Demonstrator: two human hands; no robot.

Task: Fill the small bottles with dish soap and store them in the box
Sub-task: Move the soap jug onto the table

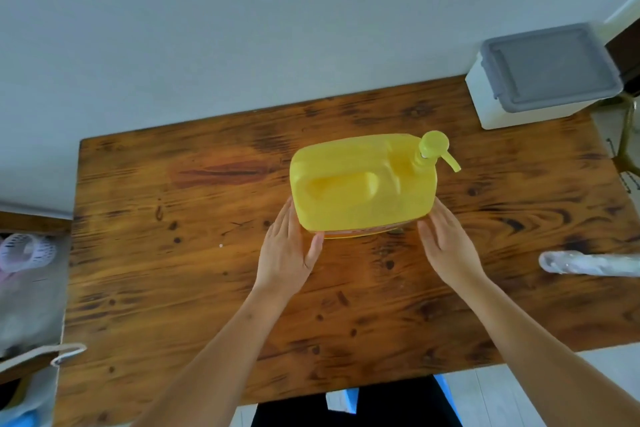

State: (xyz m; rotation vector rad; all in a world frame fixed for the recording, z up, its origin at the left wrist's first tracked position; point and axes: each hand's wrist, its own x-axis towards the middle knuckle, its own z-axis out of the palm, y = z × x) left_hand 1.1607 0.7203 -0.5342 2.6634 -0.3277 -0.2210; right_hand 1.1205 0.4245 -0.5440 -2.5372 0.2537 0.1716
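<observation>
A wooden bench (173, 288) takes up most of the view. At its middle a large yellow dish soap jug (360, 184) is stood upright, its moulded handle seen from above. How much soap is inside cannot be told, as the wall is opaque.

At the far right corner of the bench a white box (543, 76) is set, well apart from the jug. It is closed by a grey lid (550, 66), so its contents are hidden.

The jug is flanked by the left hand (284, 253) and the right hand (446, 246). The fingers (285, 222) of both are held straight and laid flat against the jug's near sides. Nothing is clenched or gripped; the jug is only steadied or positioned.

At the right edge of the bench a clear plastic object (588, 263) is lying on its side. Whether it is one of the small bottles cannot be told.

The pump (434, 146) is fitted at the jug's far right corner, with its spout turned to the right.

The step in hand is judged to be the placing of the jug, before any filling. For the next move, a small bottle would have to be brought under the spout and the pump pressed. The box lid would have to be taken off before anything is stored.
</observation>
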